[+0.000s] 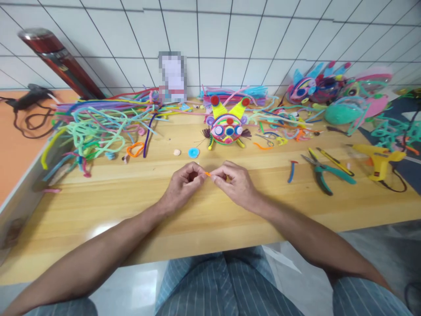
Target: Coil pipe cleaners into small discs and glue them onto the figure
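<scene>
Between my fingertips is a short piece of orange pipe cleaner (208,174), mostly hidden by the fingers. My left hand (186,182) pinches its left end, and my right hand (235,182) pinches the right end. Both hands are just above the wooden table (184,228). Beyond them lies a blue coiled disc (194,152), with a small pale piece (176,152) to its left. A colourful mask-like craft figure (227,127) with yellow horns and round eyes stands behind my hands.
Loose pipe cleaners (95,131) pile up at the left. On the right lie green-handled pliers (324,171), a yellow cutter knife (335,161), a yellow glue gun (378,160) and a small blue-and-red piece (291,171). A dark red flask (62,63) stands back left.
</scene>
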Motion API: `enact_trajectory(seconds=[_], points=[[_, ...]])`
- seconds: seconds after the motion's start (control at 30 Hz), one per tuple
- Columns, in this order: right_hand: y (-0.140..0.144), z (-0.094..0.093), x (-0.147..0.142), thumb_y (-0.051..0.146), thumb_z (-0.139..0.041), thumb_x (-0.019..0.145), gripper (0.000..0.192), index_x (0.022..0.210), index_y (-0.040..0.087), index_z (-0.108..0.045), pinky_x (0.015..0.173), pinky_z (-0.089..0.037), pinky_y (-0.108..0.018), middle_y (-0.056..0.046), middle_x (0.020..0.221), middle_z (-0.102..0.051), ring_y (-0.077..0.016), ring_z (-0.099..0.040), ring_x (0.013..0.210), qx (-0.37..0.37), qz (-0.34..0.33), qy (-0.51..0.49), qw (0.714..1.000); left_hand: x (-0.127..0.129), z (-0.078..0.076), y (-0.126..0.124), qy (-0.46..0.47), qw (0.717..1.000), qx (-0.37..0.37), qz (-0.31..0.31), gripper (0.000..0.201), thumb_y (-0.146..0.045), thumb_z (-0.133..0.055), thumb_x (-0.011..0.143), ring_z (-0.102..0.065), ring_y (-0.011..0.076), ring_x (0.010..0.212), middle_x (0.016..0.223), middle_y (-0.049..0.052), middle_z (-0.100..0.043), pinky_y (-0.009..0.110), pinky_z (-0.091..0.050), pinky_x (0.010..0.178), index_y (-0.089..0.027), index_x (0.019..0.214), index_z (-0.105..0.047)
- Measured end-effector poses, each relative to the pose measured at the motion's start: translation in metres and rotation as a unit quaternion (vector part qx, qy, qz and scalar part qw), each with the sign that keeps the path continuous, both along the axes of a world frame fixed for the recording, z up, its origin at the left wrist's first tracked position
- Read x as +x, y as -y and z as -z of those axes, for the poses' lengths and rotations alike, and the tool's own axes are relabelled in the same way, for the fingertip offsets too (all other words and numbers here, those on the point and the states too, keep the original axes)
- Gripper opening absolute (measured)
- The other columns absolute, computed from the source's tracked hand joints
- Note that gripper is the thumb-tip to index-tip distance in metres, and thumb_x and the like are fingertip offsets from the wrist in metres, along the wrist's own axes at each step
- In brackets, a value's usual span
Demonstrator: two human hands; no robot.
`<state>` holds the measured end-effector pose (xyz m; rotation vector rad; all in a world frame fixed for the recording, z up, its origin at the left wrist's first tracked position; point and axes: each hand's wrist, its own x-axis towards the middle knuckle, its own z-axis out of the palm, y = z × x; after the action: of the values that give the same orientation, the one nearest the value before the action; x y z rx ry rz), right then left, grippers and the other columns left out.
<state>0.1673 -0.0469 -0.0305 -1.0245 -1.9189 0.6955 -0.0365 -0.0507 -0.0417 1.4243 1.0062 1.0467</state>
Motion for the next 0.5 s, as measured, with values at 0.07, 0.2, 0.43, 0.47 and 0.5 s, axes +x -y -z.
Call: enact_trajectory(seconds=[0.07, 0.2, 0.43, 0.47, 0.5], points=[[0.001, 0.000, -0.001, 0.015, -0.067, 0.092, 0.010, 0.085, 0.019, -0.073, 0.062, -0.042, -0.025, 0.002, 0.071, -0.061, -0.0117, -0.056, 0.065, -0.006, 0.010, -0.008, 1.000, 0.001, -0.001, -0.001, 0.022, 1.000, -0.023, 0.001, 0.030, -0.045, -0.073, 0.091, -0.042, 0.0102, 0.065, 0.072, -0.003, -0.052, 0.023, -0.035, 0.061, -0.017, 0.086, -0.064], [-0.002, 0.005, 0.003, 0.014, -0.068, 0.091, 0.009, 0.085, 0.020, -0.072, 0.061, -0.041, -0.026, 0.003, 0.071, -0.061, -0.0115, -0.055, 0.064, 0.024, 0.017, 0.016, 0.999, -0.001, -0.003, -0.008, 0.010, 0.997, -0.062, 0.038, 0.035, -0.050, -0.075, 0.088, -0.043, 0.0096, 0.063, 0.072, -0.003, -0.053, 0.023, -0.036, 0.061, -0.017, 0.088, -0.065], [-0.004, 0.008, 0.012, 0.013, -0.065, 0.094, 0.012, 0.089, 0.021, -0.072, 0.068, -0.044, -0.026, -0.001, 0.082, -0.068, -0.0130, -0.062, 0.072, 0.112, -0.017, 0.133, 0.985, -0.007, 0.000, -0.012, -0.141, 0.986, 0.030, 0.081, 0.029, -0.043, -0.067, 0.093, -0.037, 0.0087, 0.057, 0.065, -0.005, -0.047, 0.022, -0.030, 0.054, -0.015, 0.086, -0.067], [-0.003, 0.008, 0.012, 0.013, -0.065, 0.094, 0.012, 0.090, 0.022, -0.072, 0.068, -0.045, -0.026, -0.001, 0.082, -0.069, -0.0132, -0.062, 0.072, 0.115, -0.023, 0.141, 0.983, -0.006, 0.001, -0.012, -0.158, 0.983, 0.046, 0.080, 0.027, -0.041, -0.066, 0.094, -0.038, 0.0087, 0.057, 0.066, -0.005, -0.049, 0.022, -0.031, 0.054, -0.015, 0.086, -0.068], [-0.003, 0.008, 0.012, 0.014, -0.065, 0.094, 0.011, 0.091, 0.022, -0.072, 0.069, -0.045, -0.026, -0.002, 0.083, -0.069, -0.0133, -0.063, 0.073, 0.114, -0.028, 0.146, 0.982, -0.006, 0.002, -0.012, -0.173, 0.980, 0.060, 0.079, 0.025, -0.039, -0.065, 0.094, -0.040, 0.0087, 0.058, 0.066, -0.004, -0.051, 0.021, -0.032, 0.055, -0.015, 0.087, -0.068]])
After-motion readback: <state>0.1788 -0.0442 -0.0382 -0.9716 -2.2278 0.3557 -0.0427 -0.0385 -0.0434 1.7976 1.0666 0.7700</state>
